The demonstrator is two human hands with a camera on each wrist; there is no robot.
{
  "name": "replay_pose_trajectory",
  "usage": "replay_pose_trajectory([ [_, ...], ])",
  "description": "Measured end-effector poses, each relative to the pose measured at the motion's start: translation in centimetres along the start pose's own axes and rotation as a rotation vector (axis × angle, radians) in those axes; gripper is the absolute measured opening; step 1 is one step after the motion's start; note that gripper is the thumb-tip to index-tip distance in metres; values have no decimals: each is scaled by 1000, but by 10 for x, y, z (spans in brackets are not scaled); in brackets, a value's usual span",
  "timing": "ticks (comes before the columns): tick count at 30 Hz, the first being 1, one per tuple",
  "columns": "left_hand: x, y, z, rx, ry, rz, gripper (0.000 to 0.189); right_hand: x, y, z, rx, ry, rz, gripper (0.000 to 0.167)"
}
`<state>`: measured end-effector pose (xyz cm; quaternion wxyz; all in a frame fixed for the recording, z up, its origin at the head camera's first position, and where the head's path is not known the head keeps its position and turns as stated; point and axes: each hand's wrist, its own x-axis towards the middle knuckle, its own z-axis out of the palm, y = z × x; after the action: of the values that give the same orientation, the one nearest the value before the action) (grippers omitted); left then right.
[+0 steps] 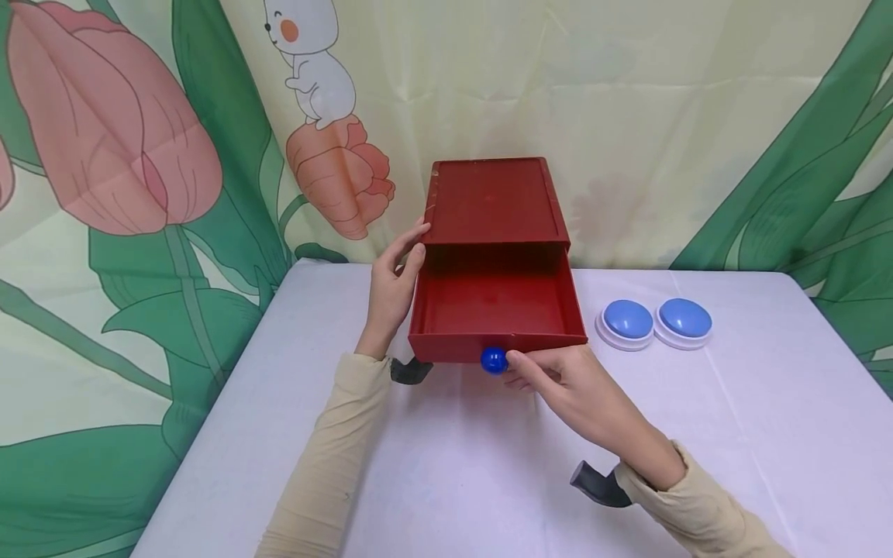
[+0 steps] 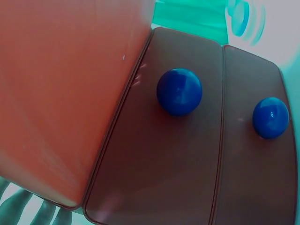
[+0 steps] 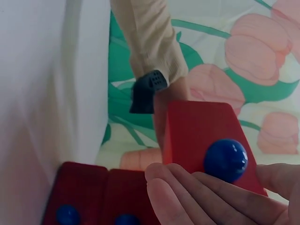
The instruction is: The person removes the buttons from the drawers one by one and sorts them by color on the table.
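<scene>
A red cabinet stands towards the back of the table with its top drawer pulled out; only red floor and walls show inside. My left hand rests against the cabinet's left side, thumb near the top edge. At the drawer's front, my right hand pinches the round blue knob from the right. In the right wrist view, that knob sits beside the fingers. Two lower drawer fronts, each with a blue knob, are flush in the left wrist view.
Two round blue push buttons with white bases sit side by side to the right of the cabinet. A printed cloth with tulips and a rabbit hangs behind. White cloth covers the table.
</scene>
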<state>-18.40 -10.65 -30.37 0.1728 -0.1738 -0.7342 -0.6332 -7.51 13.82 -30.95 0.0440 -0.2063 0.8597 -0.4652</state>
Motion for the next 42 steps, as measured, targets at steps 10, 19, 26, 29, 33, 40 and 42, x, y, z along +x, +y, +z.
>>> replay_pose_trajectory([
  [10, 0, 0, 0, -7, -5, 7, 39, 5, 3, 11, 58, -54, 65, 39],
  [19, -1, 1, 0, -22, 0, 6, 39, 8, 2, 13, 77, -44, 80, 42],
  [26, -1, 1, 0, -14, 3, 7, 39, 9, 3, 13, 94, -29, 65, 41],
  [29, -1, 1, 0, -9, 4, 6, 38, 10, 3, 14, 101, -28, 72, 41],
  [33, -1, 0, -1, -4, 8, 6, 38, 11, 3, 14, 104, -21, 78, 41],
  [40, 0, 0, -1, 3, 8, 4, 38, 15, 5, 13, 84, 7, 58, 40],
  [42, 0, 1, -1, 5, 6, 10, 38, 16, 6, 13, 83, 13, 55, 40],
])
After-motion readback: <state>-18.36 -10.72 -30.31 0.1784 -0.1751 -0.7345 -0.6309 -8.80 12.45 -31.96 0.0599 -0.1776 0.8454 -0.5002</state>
